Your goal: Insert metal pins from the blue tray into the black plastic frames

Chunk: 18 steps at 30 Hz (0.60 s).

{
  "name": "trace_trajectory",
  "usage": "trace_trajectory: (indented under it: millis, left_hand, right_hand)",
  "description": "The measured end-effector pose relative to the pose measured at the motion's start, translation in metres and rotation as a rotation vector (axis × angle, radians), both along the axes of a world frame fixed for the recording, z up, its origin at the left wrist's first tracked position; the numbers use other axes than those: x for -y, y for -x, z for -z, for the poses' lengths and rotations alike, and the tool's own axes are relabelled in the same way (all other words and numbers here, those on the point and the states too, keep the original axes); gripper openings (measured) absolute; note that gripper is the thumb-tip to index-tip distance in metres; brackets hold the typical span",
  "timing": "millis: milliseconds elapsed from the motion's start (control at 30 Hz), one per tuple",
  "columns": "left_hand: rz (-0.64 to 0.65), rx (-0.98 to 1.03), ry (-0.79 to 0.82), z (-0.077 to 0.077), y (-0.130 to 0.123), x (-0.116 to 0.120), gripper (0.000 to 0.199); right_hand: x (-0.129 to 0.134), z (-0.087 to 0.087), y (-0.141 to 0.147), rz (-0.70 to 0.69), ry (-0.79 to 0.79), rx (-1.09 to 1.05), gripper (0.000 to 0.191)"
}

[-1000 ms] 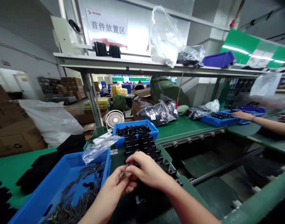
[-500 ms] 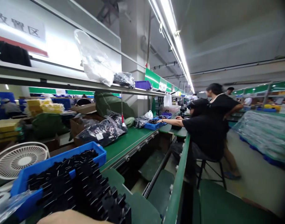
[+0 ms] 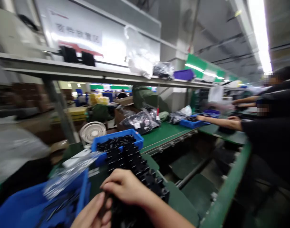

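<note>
My right hand [image 3: 127, 186] is closed in a pinch, its fingertips meeting my left hand [image 3: 94, 210] low in the view. Between them is a small dark part [image 3: 104, 202], mostly covered by the fingers and blurred; its kind cannot be made out. My left fingers are curled around its lower side. Just beyond the right hand stand rows of black plastic parts [image 3: 137, 163] with toothed edges. They reach into a blue tray [image 3: 140, 145] heaped with small black pieces. Left of my hands, a blue bin [image 3: 13, 207] holds thin dark strips.
A clear plastic bag [image 3: 70, 174] lies over the blue bin's edge. Behind the tray are a white fan [image 3: 92, 131] and bagged dark goods [image 3: 141, 122]. A shelf [image 3: 107, 74] crosses above. At right, a co-worker's arm [image 3: 221, 122] reaches to another blue tray [image 3: 189, 123].
The view has swung left and down, so things appear further right. Both my hands now show, together on the small dark part; before, only a bit of one showed at the bottom edge.
</note>
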State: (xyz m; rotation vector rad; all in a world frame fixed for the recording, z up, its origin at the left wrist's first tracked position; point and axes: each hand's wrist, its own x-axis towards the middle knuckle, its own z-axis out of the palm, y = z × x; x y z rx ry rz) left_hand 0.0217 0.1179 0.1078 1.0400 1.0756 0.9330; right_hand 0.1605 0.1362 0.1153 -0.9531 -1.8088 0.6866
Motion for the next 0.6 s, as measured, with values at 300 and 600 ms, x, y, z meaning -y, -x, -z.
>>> trace_trajectory:
  millis: [300,600]
  left_hand:
    - [-0.098,0.094,-0.061,0.0028,0.0117,0.0087,0.033]
    - [0.002,0.397,0.203,-0.0022,0.0149,0.0087,0.035]
  right_hand:
    - [-0.0049,-0.0005,0.0003,0.003,0.042,-0.071,0.010]
    - [0.0007,-0.0021,-0.0036,-0.039,-0.063,-0.075,0.017]
